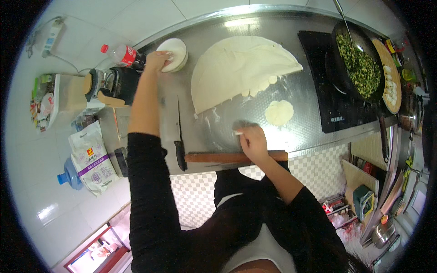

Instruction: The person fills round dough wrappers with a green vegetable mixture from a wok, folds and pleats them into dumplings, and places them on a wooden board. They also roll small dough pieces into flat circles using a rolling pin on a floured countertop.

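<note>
My left hand (158, 61) reaches over the near-left rim of a white bowl (184, 54) with white powder in it; its fingertips are inside, and whether they grip anything is unclear. Above the steel counter, my right hand (253, 141) pinches a small white piece of dough (238, 133). A wooden rolling pin (218, 157) lies along the counter's front edge, partly behind that hand and wrist. Beyond it spreads a large folded dough sheet (239, 68) with a scalloped cut edge. Two round dough wrappers (279, 113) overlap to its lower right. A black-handled knife (179, 136) lies at the left.
A black wok (333, 65) of chopped green filling (358, 68), with a metal utensil, stands on an induction cooker (327, 116). Several dumplings (390, 85) sit on a wooden board (380, 51) at the far right. A cola bottle (119, 54) and a black appliance (124, 85) stand at the left.
</note>
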### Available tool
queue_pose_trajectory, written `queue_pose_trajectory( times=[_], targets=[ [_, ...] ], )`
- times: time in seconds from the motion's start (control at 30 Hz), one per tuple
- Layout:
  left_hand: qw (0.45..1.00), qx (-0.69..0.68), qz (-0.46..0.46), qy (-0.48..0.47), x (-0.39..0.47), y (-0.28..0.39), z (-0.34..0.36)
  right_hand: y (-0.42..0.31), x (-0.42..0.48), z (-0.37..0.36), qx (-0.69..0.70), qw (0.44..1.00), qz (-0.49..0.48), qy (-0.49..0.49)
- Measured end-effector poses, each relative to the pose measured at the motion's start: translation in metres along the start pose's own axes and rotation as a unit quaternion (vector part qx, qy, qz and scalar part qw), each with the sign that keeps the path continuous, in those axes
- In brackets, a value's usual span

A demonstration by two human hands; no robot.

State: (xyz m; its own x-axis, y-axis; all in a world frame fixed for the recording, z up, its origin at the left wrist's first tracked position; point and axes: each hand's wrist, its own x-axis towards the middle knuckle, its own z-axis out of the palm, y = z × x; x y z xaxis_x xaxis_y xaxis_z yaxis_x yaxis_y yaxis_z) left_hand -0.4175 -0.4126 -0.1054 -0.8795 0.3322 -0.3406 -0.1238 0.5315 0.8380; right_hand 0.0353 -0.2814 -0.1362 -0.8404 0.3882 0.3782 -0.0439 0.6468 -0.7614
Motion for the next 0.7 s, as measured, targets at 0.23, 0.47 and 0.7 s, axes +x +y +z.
queue_pose_trajectory(
  times=[0.23,0.47,0.7],
  targets=[
    [0.960,0.024,-0.003,-0.279,-0.173,0.023,0.080,0.034,0.004,-0.006,0.168,0.938,0.304,0.013],
    [0.960,0.146,0.224,-0.084,-0.274,-0.047,0.153,0.065,0.015,-0.012,0.256,0.879,0.403,0.012],
    [0.926,0.282,0.242,0.069,-0.363,-0.100,0.165,0.043,0.025,0.009,0.156,0.898,0.395,-0.114]
  ],
)
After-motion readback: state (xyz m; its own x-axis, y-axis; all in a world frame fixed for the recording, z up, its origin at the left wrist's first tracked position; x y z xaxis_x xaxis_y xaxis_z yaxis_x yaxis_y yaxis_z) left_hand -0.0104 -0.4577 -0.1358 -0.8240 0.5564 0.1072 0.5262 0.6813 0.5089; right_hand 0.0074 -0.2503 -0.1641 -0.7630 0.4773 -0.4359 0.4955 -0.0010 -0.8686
